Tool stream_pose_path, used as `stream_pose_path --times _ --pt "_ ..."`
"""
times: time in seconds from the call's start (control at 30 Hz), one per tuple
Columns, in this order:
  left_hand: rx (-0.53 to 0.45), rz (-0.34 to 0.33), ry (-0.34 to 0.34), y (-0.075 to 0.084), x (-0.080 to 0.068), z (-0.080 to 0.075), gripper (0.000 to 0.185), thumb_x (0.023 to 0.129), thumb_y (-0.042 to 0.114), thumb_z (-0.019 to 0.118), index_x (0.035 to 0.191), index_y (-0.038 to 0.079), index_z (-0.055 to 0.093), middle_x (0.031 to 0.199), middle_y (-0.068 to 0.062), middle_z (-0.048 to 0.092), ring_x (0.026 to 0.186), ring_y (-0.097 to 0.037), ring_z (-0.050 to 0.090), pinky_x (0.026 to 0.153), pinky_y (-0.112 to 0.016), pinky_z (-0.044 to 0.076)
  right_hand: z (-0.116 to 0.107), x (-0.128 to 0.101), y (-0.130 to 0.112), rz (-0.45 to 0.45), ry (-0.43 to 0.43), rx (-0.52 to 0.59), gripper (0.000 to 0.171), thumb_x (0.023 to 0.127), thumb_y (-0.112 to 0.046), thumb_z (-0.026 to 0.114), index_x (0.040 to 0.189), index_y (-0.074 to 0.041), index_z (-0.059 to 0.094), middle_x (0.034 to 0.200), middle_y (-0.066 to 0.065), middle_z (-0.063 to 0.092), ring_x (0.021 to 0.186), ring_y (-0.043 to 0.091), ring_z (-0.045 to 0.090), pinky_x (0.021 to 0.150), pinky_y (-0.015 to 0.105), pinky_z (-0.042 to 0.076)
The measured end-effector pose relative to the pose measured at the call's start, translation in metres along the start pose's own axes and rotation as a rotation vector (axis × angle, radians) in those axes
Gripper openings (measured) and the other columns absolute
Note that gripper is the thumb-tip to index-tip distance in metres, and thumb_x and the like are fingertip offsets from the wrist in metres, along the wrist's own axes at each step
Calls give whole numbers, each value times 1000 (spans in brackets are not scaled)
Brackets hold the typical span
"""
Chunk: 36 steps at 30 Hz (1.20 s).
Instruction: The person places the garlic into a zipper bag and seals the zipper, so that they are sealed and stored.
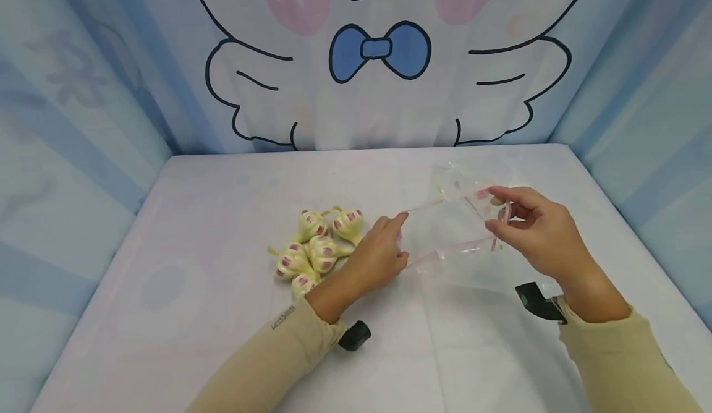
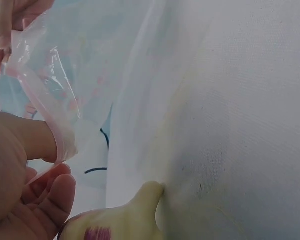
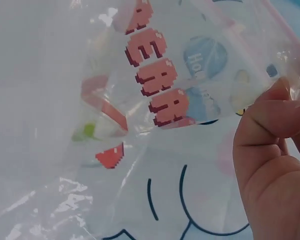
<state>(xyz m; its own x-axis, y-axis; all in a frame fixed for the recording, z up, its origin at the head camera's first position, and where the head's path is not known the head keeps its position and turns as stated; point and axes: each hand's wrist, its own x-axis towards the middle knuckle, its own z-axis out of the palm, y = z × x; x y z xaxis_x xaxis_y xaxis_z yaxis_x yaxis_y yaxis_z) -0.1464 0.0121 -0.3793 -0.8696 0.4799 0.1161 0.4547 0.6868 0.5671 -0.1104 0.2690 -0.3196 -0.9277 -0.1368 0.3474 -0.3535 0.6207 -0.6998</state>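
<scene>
Six garlic bulbs (image 1: 314, 249) remain unbagged on the surface (image 1: 222, 351), while the empty bag (image 1: 456, 227) is pinched open by the left hand (image 1: 378, 255) and right hand (image 1: 536, 230).

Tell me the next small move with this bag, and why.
Probably free the left hand and reach for a garlic bulb: both hands pinch the bag mouth open, the bag looks empty, and the garlic lies just beside that hand.

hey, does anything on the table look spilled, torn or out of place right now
Nothing stands out. Both hands, left and right, hold the clear bag open; no tear shows. The garlic bulbs sit bunched together on the table.
</scene>
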Motion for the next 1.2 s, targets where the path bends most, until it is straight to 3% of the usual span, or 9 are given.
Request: stream_pose_path --times 0.13,0.3,0.57,0.97,1.2 --pt "62 6 4 0 0 0 67 90 9 74 148 -1 42 117 -15 57 87 -19 56 78 -28 53 -1 -1 -6 -14 -25 -104 52 86 3 75 135 1 59 116 10 57 76 5 53 72 5 45" --pt "109 31 38 -1 1 0 67 89 8 75 146 -2 43 118 -17 57 89 -22 59 77 -29 54 0 -3 -14 -90 -11 -210 54 82 3 78 134 1 60 115 11 57 73 5 48 72 3 42" --pt "82 68 38 -5 0 -1 66 88 12 77 146 1 47 117 -14 58 88 -19 57 78 -29 52 3 -2 -14 -136 -10 -187 60 79 8 77 136 3 58 116 12 59 75 5 48 72 3 43" --pt "33 133 28 -6 -1 -3 59 89 20 77 142 10 55 123 -12 54 101 -21 55 87 -31 49 7 1 -5 -114 -56 -162 65 82 2 78 142 2 53 123 14 58 78 6 49 72 5 43" --pt "-21 134 -10 -3 -2 -4 55 90 21 77 141 14 57 127 -13 51 107 -22 53 90 -31 48 11 3 -4 -128 -68 -196 68 81 0 80 143 0 52 122 12 59 76 8 50 67 8 45"
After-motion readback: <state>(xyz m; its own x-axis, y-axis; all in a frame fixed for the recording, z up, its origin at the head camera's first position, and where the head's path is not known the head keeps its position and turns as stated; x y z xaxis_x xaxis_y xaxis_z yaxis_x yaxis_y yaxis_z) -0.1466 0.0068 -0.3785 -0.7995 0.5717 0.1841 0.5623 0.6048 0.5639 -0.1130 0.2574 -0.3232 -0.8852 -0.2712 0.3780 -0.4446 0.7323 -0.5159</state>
